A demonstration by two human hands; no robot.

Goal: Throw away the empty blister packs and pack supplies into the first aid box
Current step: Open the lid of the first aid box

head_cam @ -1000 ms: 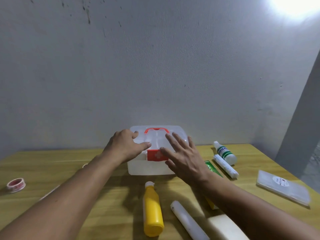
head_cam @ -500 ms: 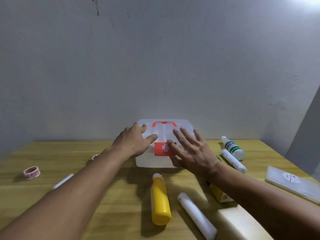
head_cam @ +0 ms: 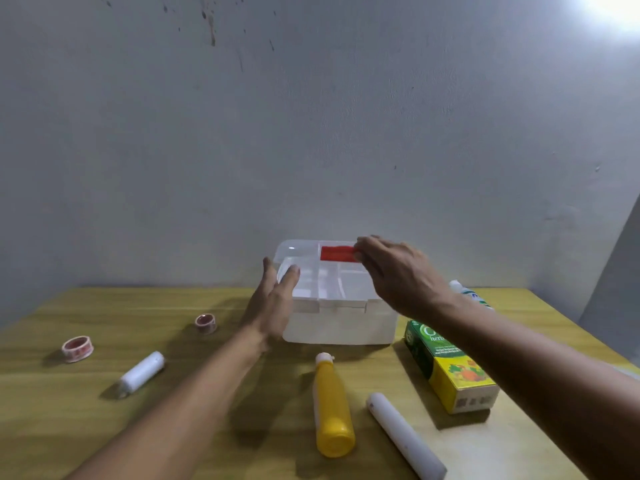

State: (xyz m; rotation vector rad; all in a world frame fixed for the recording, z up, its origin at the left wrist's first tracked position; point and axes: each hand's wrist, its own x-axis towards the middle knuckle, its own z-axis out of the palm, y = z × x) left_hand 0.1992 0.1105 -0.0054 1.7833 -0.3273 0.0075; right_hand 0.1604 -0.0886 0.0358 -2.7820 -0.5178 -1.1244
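Two tape rolls [head_cam: 77, 348] and a white roll [head_cam: 142, 373] lie left of left hand [head_cam: 273, 303], fingers spread flat against first aid box [head_cam: 337, 317] side. Right hand [head_cam: 398, 275] pinches the red latch [head_cam: 337, 253], lid raised; green-yellow carton [head_cam: 450, 365] beneath its forearm.

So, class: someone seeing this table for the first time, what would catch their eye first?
Probably the translucent first aid box at the back centre, its lid raised with the right hand on the red latch. Next, the yellow bottle lying in front, and the green-and-yellow carton to its right.
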